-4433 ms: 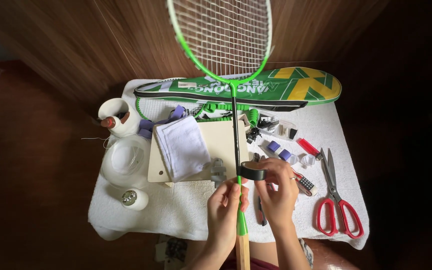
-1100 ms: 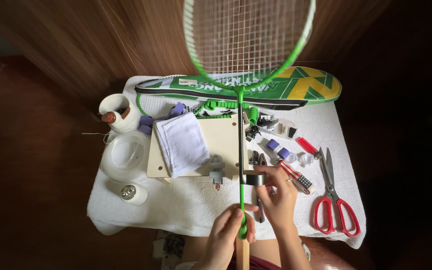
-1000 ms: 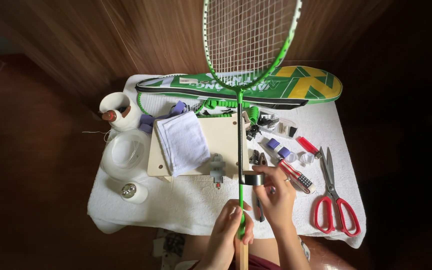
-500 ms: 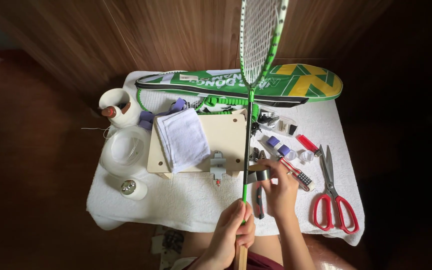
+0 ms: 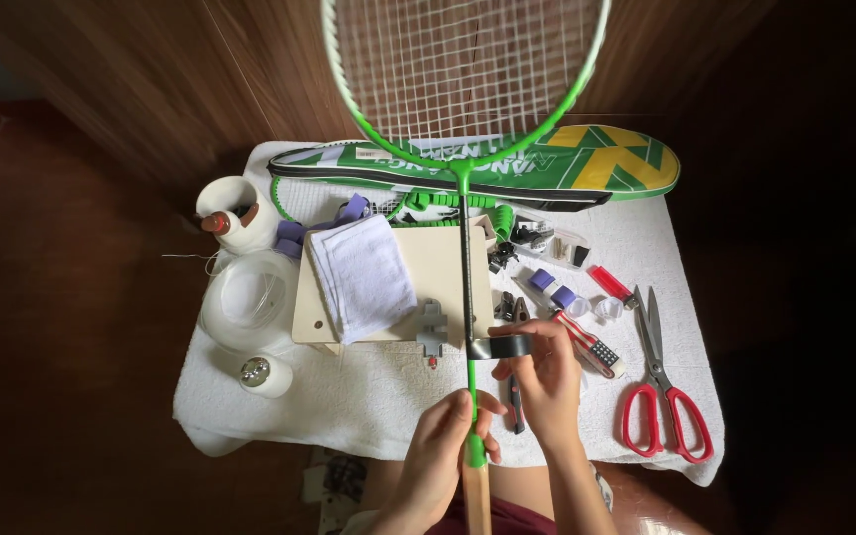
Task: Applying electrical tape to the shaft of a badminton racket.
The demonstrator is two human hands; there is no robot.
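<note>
The left hand [image 5: 445, 446] is closed around the green badminton racket [image 5: 467, 198] where the shaft meets the bare wooden handle, at about 6 o'clock in the view. The racket head reaches up toward 12 o'clock. The right hand [image 5: 547, 381], just to the right, pinches a strip of black grip tape [image 5: 500, 347] against the shaft. Red-handled scissors [image 5: 661, 396] lie at 4 o'clock on the white towel [image 5: 279, 416].
</note>
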